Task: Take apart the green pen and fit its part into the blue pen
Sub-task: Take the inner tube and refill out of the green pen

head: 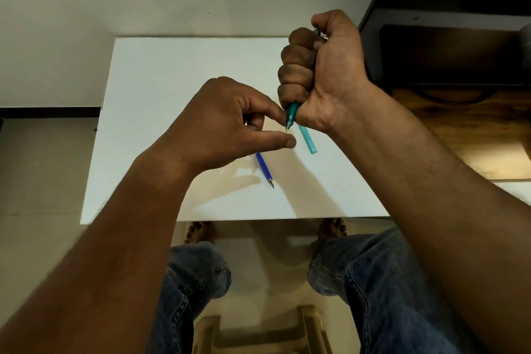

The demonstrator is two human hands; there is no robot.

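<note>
My right hand (321, 72) grips the green pen (291, 115) in a fist above the white table (172, 89), tip pointing down. Only the pen's lower end and a bit of its top show; the fist hides the rest. My left hand (230, 123) is just left of it, with the forefinger touching the pen near its tip and the thumb stretched out just below the metal point. The blue pen (265, 169) lies on the table below my left hand, tip toward me, its upper part hidden. A green cap (307, 139) lies on the table beside it, to the right.
The table's near edge (230, 220) runs above my knees. A dark wooden cabinet (448, 52) and wooden surface (474, 138) stand at the right. A pale wall is behind the table. A plastic stool (258, 330) shows on the floor below.
</note>
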